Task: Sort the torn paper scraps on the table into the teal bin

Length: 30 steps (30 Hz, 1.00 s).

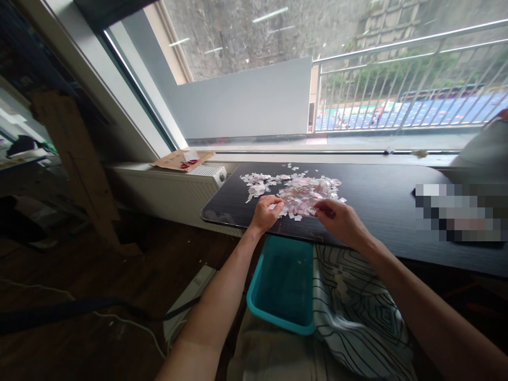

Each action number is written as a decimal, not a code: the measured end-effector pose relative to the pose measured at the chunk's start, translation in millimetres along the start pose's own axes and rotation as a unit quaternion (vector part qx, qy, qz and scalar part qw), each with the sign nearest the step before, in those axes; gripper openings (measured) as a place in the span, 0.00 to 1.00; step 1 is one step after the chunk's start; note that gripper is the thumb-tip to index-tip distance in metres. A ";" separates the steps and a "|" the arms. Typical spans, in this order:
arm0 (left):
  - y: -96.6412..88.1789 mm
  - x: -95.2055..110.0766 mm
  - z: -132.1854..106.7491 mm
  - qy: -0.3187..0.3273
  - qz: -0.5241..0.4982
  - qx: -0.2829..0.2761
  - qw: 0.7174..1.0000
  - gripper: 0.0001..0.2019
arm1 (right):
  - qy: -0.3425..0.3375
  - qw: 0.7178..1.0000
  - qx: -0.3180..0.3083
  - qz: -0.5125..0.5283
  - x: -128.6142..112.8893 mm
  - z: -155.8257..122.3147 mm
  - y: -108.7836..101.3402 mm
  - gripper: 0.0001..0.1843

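A heap of small pink and white paper scraps (301, 188) lies on a dark table (381, 201) by the window. My left hand (265, 211) rests at the near left edge of the heap, fingers curled in against the scraps. My right hand (337, 219) sits at the near right edge, fingers bent onto the pieces. Whether either hand pinches a piece is hard to see. A teal plastic bin (283, 286) sits below the table edge, on my lap, with a few scraps inside.
A white radiator (170, 193) runs along the wall at left, with cardboard and red scissors (186, 164) on top. A patterned cloth (353, 312) covers my lap. Cables (99, 312) trail over the dark floor. A blurred patch (460, 211) lies on the table at right.
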<state>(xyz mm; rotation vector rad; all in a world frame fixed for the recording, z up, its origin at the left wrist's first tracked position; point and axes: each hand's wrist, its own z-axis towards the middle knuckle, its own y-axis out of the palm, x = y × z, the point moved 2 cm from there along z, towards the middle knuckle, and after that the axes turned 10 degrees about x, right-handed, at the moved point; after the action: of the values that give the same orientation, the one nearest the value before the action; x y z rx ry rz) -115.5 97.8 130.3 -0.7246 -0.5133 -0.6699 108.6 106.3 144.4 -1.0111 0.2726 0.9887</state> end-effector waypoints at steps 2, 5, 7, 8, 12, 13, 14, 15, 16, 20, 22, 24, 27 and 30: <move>0.1 -0.5 -0.2 0.001 0.001 0.002 1.000 0.06 | -0.005 1.000 -0.014 -0.007 -3.3 0.0 -0.2 0.12; 0.6 -0.6 -0.4 0.006 0.002 0.006 1.000 0.06 | 0.016 0.998 -0.025 -0.052 -1.3 -4.1 -7.8 0.11; 1.0 -0.6 -0.5 0.009 0.003 0.005 1.000 0.06 | 0.037 0.996 -0.024 -0.081 2.7 -7.7 -17.2 0.10; 1.2 -0.5 -0.4 0.011 0.004 0.005 1.000 0.05 | 0.042 0.995 -0.021 -0.088 4.4 -9.1 -21.8 0.10; 1.9 0.6 -0.4 0.021 0.015 0.004 1.000 0.06 | 0.042 0.995 -0.009 -0.089 4.8 -10.7 -30.5 0.11; 2.1 1.3 -0.5 0.025 0.019 0.005 0.999 0.06 | 0.043 0.994 -0.010 -0.096 4.2 -10.6 -30.7 0.11; 2.5 2.2 -0.7 0.031 0.024 0.004 0.999 0.05 | 0.045 0.994 -0.012 -0.104 3.9 -10.6 -30.9 0.10; 3.1 3.2 -1.0 0.037 0.029 0.002 0.999 0.05 | 0.048 0.993 -0.012 -0.109 4.0 -10.8 -31.5 0.10; 3.7 4.3 -1.3 0.044 0.033 -0.003 0.998 0.04 | 0.052 0.993 -0.009 -0.110 4.8 -11.4 -32.7 0.10; 6.0 8.1 -2.4 0.065 0.050 -0.023 0.996 0.03 | 0.067 0.992 0.004 -0.103 12.4 -16.5 -40.6 0.10; 6.2 8.9 -2.6 0.068 0.057 -0.026 0.996 0.03 | 0.079 0.991 0.008 -0.104 15.5 -19.4 -43.0 0.11; 6.0 9.1 -2.7 0.069 0.062 -0.027 0.995 0.03 | 0.084 0.992 0.013 -0.094 16.0 -21.1 -43.4 0.11; 5.6 8.8 -2.6 0.068 0.069 -0.027 0.995 0.03 | 0.082 0.992 0.009 -0.100 14.3 -22.0 -43.1 0.11; 5.6 8.6 -2.5 0.066 0.075 -0.029 0.995 0.03 | 0.080 0.987 0.019 -0.135 14.4 -22.2 -45.7 0.11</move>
<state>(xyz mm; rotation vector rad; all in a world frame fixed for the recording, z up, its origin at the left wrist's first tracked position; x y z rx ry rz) -105.2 95.9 131.8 -0.7608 -0.3163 -0.5895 158.2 89.2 150.3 -1.0627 0.2768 0.6560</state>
